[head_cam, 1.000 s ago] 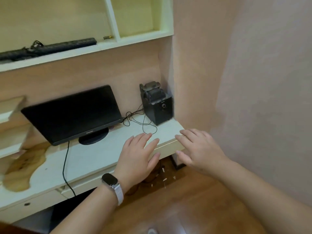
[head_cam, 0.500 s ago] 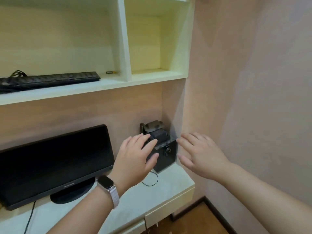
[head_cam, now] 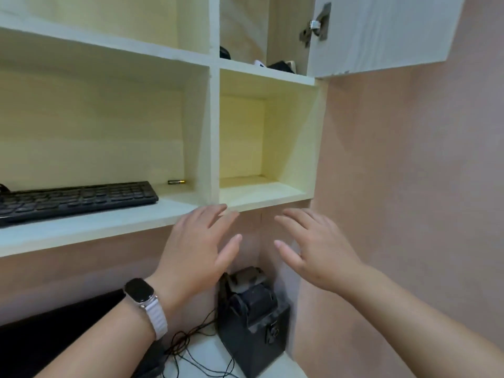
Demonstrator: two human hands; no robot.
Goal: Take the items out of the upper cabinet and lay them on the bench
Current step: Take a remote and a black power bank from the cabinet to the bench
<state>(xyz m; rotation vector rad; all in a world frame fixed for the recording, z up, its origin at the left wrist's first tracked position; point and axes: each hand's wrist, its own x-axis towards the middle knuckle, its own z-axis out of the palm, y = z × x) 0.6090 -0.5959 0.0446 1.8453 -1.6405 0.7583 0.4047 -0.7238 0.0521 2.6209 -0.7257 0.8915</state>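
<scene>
The upper cabinet point(head_cam: 261, 28) at the top stands with its white door point(head_cam: 381, 34) swung open to the right. On its floor lie a dark round item point(head_cam: 225, 53), a small white item point(head_cam: 259, 63) and a black item point(head_cam: 281, 66), all partly hidden by the shelf edge. My left hand point(head_cam: 199, 249), with a watch on the wrist, and my right hand point(head_cam: 313, 246) are raised with fingers spread and hold nothing. Both hands are well below the cabinet, level with the lower shelf edge. A strip of the white bench point(head_cam: 278, 369) shows at the bottom.
A black keyboard point(head_cam: 76, 199) and a small battery point(head_cam: 176, 182) lie on the lower open shelf. The cubby point(head_cam: 259, 148) beside them holds nothing. A dark box-shaped device point(head_cam: 253, 320) with thin black cables point(head_cam: 196, 347) stands on the bench in the corner. A black monitor point(head_cam: 54, 336) is at lower left.
The view has tilted upward, bringing the open upper cabinet and its door into sight. Both hands have risen from the bench edge to the height of the lower shelf.
</scene>
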